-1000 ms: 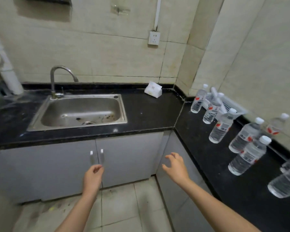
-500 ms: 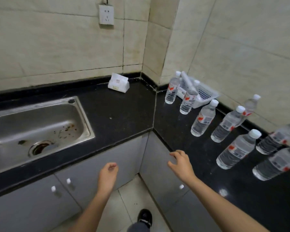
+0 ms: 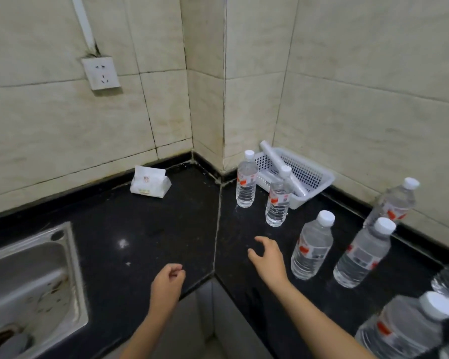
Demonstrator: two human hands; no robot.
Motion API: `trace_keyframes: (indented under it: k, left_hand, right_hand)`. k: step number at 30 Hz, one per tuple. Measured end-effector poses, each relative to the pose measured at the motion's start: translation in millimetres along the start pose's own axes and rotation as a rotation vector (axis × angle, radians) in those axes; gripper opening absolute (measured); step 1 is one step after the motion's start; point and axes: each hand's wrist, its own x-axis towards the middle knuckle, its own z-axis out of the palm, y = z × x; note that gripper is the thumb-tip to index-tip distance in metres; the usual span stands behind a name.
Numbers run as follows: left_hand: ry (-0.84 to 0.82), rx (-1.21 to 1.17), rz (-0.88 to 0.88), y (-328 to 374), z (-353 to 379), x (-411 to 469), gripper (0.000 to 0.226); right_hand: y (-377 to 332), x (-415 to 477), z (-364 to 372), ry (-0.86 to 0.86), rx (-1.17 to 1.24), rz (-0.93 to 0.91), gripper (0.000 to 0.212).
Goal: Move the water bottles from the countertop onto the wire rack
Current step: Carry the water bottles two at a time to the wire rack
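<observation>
Stepped in toward the corner; a second ago both hands hung below the counter edge in front of the cabinet doors. Now my right hand (image 3: 267,257) is over the black countertop (image 3: 153,229), well in front of the white basket (image 3: 319,182), fingers spread and curved, holding nothing. My left hand (image 3: 167,281) is farther from the basket, at the counter edge, loosely curled and empty. No water bottle has shifted. Two bottles (image 3: 246,185) stand just in front of the basket. The nearest bottle (image 3: 312,247) is farther out from the basket, just right of my right hand, with more bottles beyond it. The wire rack is out of view. Judgement: the reach has begun, nothing is gripped yet, and that nearest bottle is probably the first pick.
</observation>
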Motion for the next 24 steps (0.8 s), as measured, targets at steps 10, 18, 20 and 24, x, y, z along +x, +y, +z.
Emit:
trace_keyframes:
  k: [10, 18, 20, 24]
  left_hand:
    - [-0.095, 0.084, -0.005, 23, 66, 71, 0.024]
    - [-0.245, 0.083, 0.051, 54, 116, 143, 0.045]
    - [-0.295, 0.072, 0.061, 59, 125, 161, 0.049]
    - [-0.386, 0.04, 0.066, 63, 140, 197, 0.061]
  right_hand:
    - [17, 43, 20, 0.1, 0.218, 0.194, 0.038]
    - [9, 92, 8, 0.288, 0.264, 0.273, 0.054]
    - [7, 105, 8, 0.356, 0.275, 0.282, 0.06]
    - [2, 134, 9, 0.467, 0.269, 0.328, 0.07]
